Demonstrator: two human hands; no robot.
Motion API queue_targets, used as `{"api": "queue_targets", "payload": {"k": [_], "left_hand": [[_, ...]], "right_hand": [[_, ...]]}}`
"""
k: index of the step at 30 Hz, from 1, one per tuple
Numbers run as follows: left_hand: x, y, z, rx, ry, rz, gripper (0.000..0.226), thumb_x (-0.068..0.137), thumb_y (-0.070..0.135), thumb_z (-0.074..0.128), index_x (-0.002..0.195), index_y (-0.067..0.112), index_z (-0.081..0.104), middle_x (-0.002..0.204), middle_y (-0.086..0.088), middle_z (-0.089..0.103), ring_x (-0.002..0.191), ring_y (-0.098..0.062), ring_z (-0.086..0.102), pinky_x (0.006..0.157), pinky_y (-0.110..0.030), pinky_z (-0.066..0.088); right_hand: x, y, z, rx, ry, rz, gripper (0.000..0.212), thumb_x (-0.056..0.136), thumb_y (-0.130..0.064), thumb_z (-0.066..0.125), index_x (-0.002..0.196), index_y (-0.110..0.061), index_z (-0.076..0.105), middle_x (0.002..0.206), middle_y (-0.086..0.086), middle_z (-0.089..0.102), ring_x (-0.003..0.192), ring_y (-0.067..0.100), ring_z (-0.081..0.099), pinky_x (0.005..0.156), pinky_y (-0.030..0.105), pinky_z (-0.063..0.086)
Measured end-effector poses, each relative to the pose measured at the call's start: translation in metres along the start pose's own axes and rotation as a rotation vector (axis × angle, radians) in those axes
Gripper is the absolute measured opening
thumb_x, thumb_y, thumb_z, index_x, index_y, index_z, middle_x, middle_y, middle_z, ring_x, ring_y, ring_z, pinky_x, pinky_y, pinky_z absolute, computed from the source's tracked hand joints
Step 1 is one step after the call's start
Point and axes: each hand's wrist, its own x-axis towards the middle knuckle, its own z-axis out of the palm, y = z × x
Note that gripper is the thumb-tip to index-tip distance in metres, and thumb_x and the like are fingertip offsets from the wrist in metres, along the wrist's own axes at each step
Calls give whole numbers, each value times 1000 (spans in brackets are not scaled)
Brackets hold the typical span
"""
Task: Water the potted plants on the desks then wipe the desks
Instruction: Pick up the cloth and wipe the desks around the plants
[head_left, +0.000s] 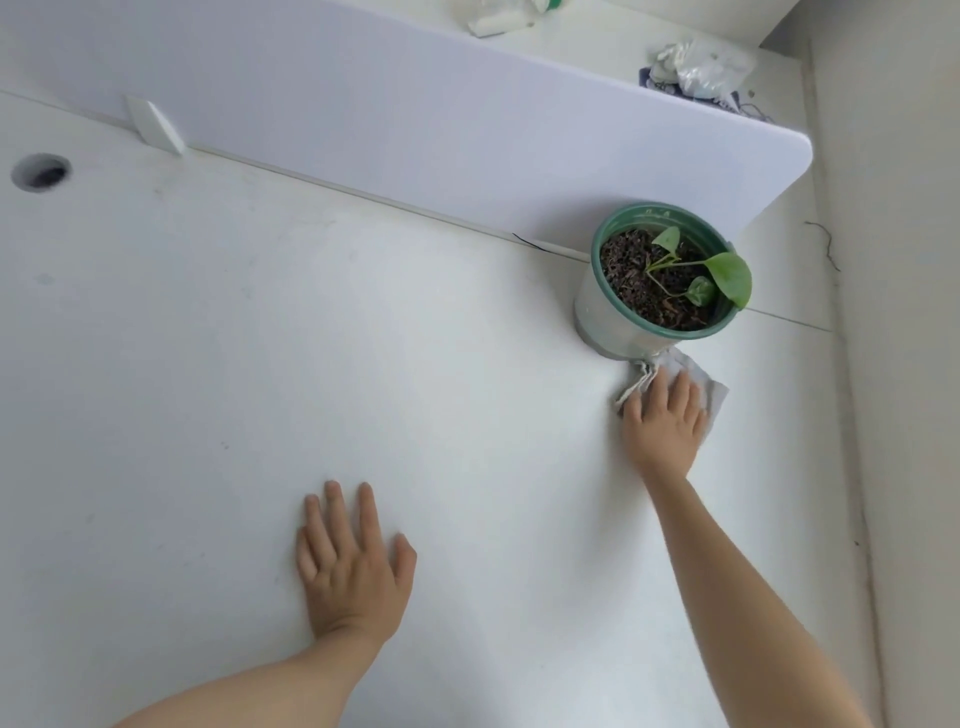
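Observation:
A potted plant (670, 275) with a green rim, dark soil and a few green leaves stands at the far right of the white desk (311, 338), against the divider. Just in front of the pot lies a grey cloth (701, 376), its far edge touching the pot's base. My right hand (662, 423) presses flat on the cloth, fingers spread toward the pot. My left hand (350, 561) rests flat on the bare desk nearer to me, fingers apart, holding nothing.
A white divider panel (415, 119) runs along the back of the desk. A round cable hole (40, 171) is at the far left. Beyond the divider lie crumpled plastic bags (701, 67) on another desk. A wall (893, 312) bounds the right side.

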Motion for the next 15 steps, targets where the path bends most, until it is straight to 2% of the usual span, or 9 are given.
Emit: {"api": "queue_targets", "payload": {"k": [2,3,5,7,9,11,12,13,15], "left_hand": [[0,0,1,-3,10,-2,60,76,36,33,127,5,42,131,-31,50,124,-42,29,96,-48,25],[0,0,1,1,13,-3,60,76,36,33,127,5,42,131,-31,50,124,-42,29,96,-48,25],[-1,0,2,11,15,-6,59,78,36,32,128,5,43,132,-30,49,125,-42,30,97,-48,25],[-1,-1,3,18,25,-6,57,80,35,31,128,5,43,132,-30,50,125,-42,31,96,-48,26],[-2,-1,4,19,41,0,55,84,36,28,127,6,44,131,-29,51,124,-41,32,96,-47,27],[-1,-2,6,20,50,4,56,81,36,32,127,6,44,130,-29,52,124,-40,33,96,-45,27],[-1,-3,7,24,51,5,57,80,36,33,127,6,44,131,-28,52,124,-40,33,96,-45,27],[-1,-3,7,28,53,6,56,82,37,31,127,6,44,133,-27,50,124,-40,32,98,-44,26],[-1,-3,6,23,48,-4,56,90,40,19,129,7,42,138,-23,40,125,-40,31,104,-41,18]], "right_hand": [[-21,-13,7,1,50,35,67,81,-40,22,138,-10,39,147,22,34,137,36,30,114,44,16],[-35,-21,12,-5,70,-22,65,79,-39,26,131,-7,49,138,26,45,128,41,43,109,47,26],[-62,-43,21,-54,32,-209,56,77,-33,36,117,-5,62,122,28,60,111,43,58,99,45,37],[-82,-65,28,-99,-72,-423,54,77,-36,38,117,-9,63,122,24,61,112,41,59,99,46,39],[-81,-88,26,-117,-145,-621,60,78,-41,34,126,-13,57,132,22,54,122,39,51,102,49,39],[-51,-110,17,-119,-255,-733,70,80,-50,22,142,-20,34,153,15,25,142,32,22,114,46,18],[-29,-122,14,-108,-303,-712,69,82,-52,20,146,-24,22,157,10,11,146,26,8,117,42,6],[-7,-133,13,-99,-307,-650,66,85,-51,22,147,-26,16,158,7,5,146,23,0,117,41,0],[25,-153,13,-46,-250,-466,65,86,-49,24,147,-27,12,158,7,6,146,23,-1,116,42,-1]]}}
